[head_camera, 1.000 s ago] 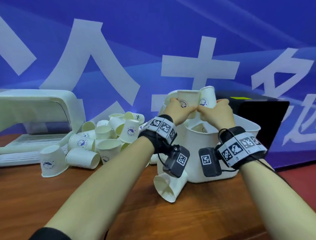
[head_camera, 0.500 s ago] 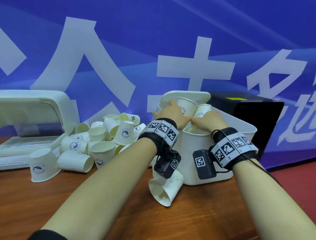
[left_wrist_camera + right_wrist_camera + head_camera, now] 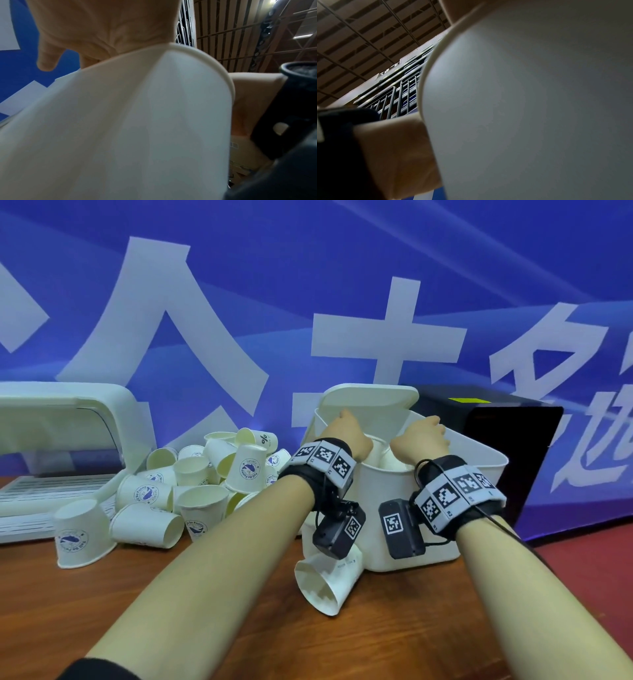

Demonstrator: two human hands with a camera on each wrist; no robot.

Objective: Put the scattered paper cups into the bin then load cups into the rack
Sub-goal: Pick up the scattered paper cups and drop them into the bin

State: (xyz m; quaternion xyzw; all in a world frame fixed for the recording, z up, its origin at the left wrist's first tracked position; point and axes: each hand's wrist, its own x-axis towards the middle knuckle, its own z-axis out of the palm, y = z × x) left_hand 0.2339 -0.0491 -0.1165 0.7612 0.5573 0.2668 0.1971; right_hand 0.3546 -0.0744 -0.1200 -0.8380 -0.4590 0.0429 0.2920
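Note:
Both of my hands reach down into the white bin (image 3: 373, 484). My left hand (image 3: 347, 433) is at the bin's back left, under the raised lid (image 3: 370, 398). In the left wrist view the palm (image 3: 102, 27) is bare, with a finger hanging straight above the bin wall (image 3: 137, 121). My right hand (image 3: 423, 436) is beside it, knuckles up, its fingers hidden below the rim. White cups (image 3: 378, 450) show inside the bin between the hands. In the right wrist view the bin wall (image 3: 539, 108) fills the picture.
A pile of paper cups (image 3: 205, 474) lies on the wooden table (image 3: 394, 638) left of the bin. One cup (image 3: 325, 580) lies on its side against the bin's front. The white rack (image 3: 61, 419) stands far left. A black box (image 3: 496, 446) is behind the bin.
Both hands have come down from above the bin into it. The two cups they held up are no longer above the rim.

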